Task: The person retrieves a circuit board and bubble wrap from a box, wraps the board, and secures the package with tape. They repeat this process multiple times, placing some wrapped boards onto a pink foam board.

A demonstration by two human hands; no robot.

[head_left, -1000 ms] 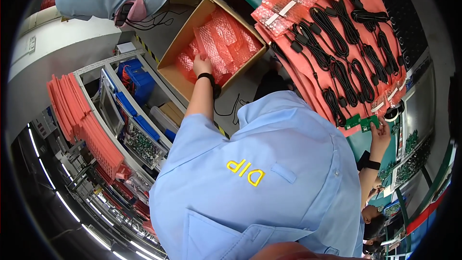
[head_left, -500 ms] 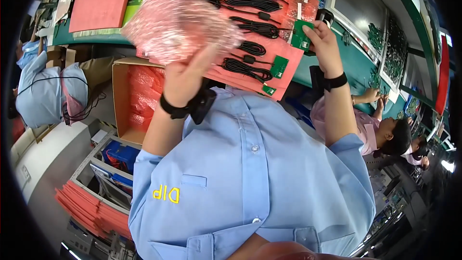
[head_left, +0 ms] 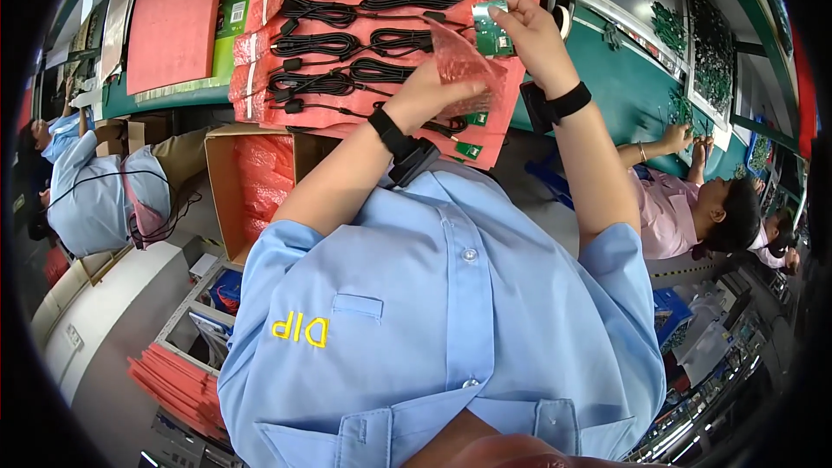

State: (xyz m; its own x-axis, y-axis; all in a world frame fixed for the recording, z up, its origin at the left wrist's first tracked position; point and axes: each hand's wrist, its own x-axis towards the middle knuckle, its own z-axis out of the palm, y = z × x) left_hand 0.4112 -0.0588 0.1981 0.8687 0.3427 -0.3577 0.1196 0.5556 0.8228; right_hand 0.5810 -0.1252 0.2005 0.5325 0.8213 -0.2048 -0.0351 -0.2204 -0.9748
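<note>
While the left hand's fingers are holding a pink bubble-wrap bag near the green counter's front edge, the right hand's are pinching — a rectangular green circuit board.

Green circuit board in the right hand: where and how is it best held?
Probably at its upper right edge, coming from the right. The circuit board looks thin and flat, which suits a light pinch; the right hand holds it from that side, while the reddish bubble bag sits toward its lower left.
</note>
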